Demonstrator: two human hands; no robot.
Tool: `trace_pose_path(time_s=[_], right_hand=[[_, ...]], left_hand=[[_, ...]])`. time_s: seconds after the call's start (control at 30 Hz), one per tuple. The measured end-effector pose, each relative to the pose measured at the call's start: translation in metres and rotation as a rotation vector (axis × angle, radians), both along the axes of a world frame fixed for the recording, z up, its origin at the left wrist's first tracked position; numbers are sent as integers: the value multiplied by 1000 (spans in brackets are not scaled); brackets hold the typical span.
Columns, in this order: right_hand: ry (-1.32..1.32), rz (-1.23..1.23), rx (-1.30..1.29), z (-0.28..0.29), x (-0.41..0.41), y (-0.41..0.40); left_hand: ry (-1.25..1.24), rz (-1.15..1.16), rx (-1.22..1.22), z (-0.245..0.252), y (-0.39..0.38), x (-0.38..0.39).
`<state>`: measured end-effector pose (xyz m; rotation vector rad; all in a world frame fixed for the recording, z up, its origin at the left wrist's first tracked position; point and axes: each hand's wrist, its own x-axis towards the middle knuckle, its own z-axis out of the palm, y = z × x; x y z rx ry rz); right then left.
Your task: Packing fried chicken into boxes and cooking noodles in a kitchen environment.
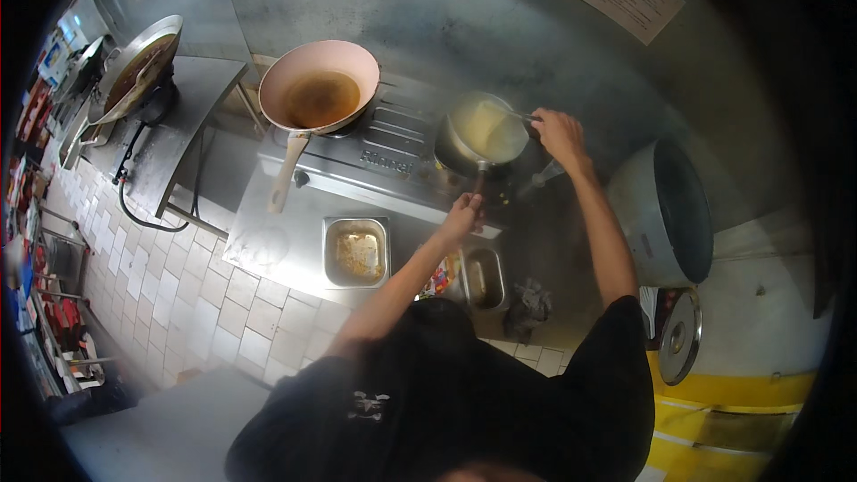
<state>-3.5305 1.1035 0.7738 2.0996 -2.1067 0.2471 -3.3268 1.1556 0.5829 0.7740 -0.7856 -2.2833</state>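
My left hand (pixel 463 217) grips the handle of a saucepan (pixel 487 130), which is over the right side of a Rinnai gas stove (pixel 395 147). Pale yellow, steamy contents show inside the saucepan. My right hand (pixel 559 134) holds the dark handle of a utensil, and its far end reaches into the saucepan, where a pale yellow mass lies; the utensil's head is not clear. A dark pan (pixel 448 157) shows partly beneath the saucepan. On the stove's left burner sits a pink-lined frying pan (pixel 319 90) with brown liquid, its wooden handle pointing towards me.
A square steel container (pixel 356 252) with residue stands on the steel counter, near a smaller steel container (pixel 484 279) and a crumpled grey cloth (pixel 532 301). A large metal pot (pixel 659 214) is at the right, above a round lid (pixel 680 337). At the left, a wok (pixel 137 70) stands on another burner.
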Motion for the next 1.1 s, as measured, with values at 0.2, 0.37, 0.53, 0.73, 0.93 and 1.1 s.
trace_pose_path(time_s=[0.2,0.37,0.53,0.73,0.93,1.1], right_hand=[[359,106,-129,5,-2,5],[199,151,-34,10,23,25],[272,226,93,-53,18,26],[266,-85,132,-64,5,-5],[-202,-257,239,-75,-8,-35],[-222,-227,345,-94,-35,-46]], left_hand=[[6,-8,11,2,-1,3],[-8,-6,-3,1,-1,5],[-47,-32,-46,0,-1,2],[-47,-20,-61,-4,-1,1],[-64,-20,-87,-7,0,-2],[-33,-35,-87,-4,1,-4]])
